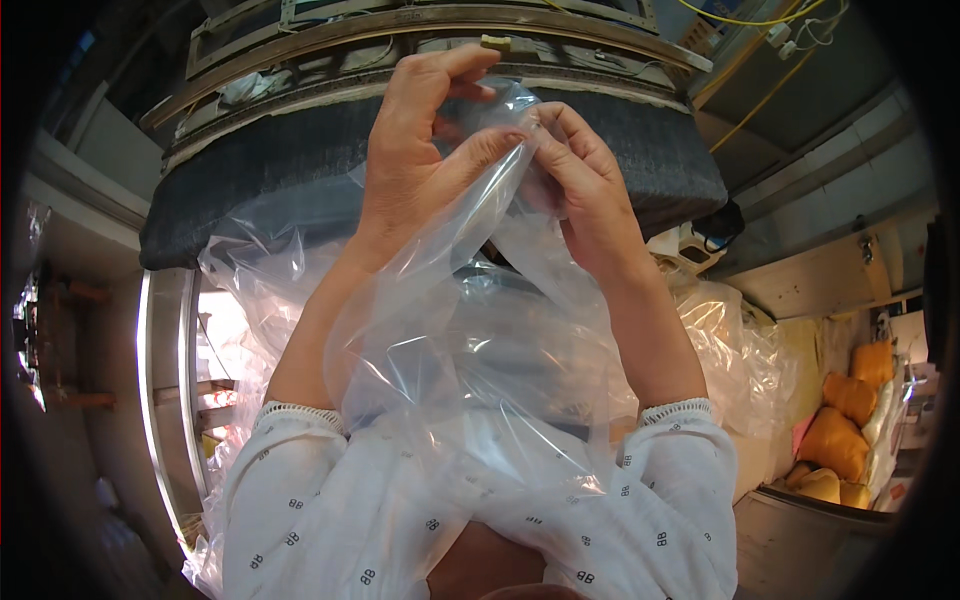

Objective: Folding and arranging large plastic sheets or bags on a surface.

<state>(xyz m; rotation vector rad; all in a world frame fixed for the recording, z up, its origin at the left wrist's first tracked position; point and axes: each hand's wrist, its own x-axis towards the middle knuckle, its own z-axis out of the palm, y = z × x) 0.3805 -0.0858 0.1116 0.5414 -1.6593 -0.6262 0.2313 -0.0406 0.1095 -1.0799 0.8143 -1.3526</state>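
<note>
Fingers of the right hand are pinching clear plastic film draping between the forearms.
Left hand is holding its fingers apart, thumb touching film; working the edge likely calls for a steady pinch.

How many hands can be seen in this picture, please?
2. The left hand is at upper centre, its thumb against the clear plastic film; the right hand is just beside it, pinching the film. No other hand shows.
</note>
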